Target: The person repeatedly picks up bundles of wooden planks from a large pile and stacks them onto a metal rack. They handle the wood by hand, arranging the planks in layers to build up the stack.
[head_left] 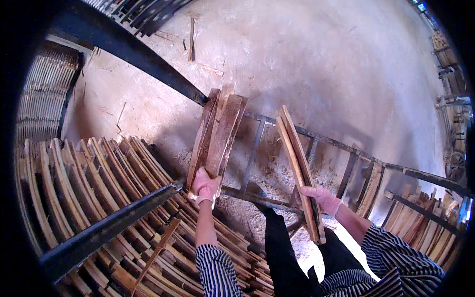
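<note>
My left hand (205, 185), in a pinkish glove, grips the lower end of a bundle of several brown curved wooden slats (216, 132) that fan upward over the rack. My right hand (321, 198), also gloved, holds two or three lighter slats (298, 168) on edge, their lower ends reaching past my wrist. Both bundles hang above a dark metal rack frame (257, 148) with sawdust on the ground below it. The two bundles are apart, with a gap between them.
A dense row of curved slats (99, 193) leans on a black steel bar (109, 225) at the lower left. More slats (420, 218) lie in the rack at the right. Another black beam (133, 52) crosses the upper left. Scrap sticks (191, 39) lie on the concrete floor.
</note>
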`<move>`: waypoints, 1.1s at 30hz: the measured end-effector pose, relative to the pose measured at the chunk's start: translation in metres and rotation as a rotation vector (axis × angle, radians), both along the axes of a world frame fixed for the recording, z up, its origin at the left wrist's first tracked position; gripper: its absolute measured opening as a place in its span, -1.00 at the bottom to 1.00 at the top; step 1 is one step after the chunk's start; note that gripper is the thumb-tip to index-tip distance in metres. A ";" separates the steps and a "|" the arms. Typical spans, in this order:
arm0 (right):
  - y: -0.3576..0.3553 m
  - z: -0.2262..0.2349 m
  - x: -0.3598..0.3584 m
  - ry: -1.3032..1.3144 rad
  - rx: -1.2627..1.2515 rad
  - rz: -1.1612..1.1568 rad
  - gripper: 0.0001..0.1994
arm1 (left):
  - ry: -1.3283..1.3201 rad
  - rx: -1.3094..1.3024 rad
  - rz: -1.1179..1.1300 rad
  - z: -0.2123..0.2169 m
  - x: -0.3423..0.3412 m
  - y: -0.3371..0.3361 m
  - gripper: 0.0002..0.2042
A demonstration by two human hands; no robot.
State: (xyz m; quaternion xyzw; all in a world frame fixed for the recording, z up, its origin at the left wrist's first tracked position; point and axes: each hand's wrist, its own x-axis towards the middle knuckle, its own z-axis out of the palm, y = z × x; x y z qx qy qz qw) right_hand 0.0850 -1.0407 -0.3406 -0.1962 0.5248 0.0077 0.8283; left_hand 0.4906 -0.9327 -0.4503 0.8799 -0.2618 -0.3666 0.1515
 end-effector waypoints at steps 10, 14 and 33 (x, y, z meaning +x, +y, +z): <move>0.039 0.112 -0.047 -0.112 -0.254 0.012 -0.22 | 1.027 -0.492 0.603 0.183 -0.307 0.031 -0.42; 0.059 0.200 -0.104 -0.222 -0.379 -0.002 -0.16 | 1.215 -0.650 0.566 0.274 -0.377 0.063 -0.39; 0.177 0.484 -0.179 -0.538 -1.090 0.623 -0.13 | 0.634 -1.614 0.651 0.639 -0.473 0.223 -0.21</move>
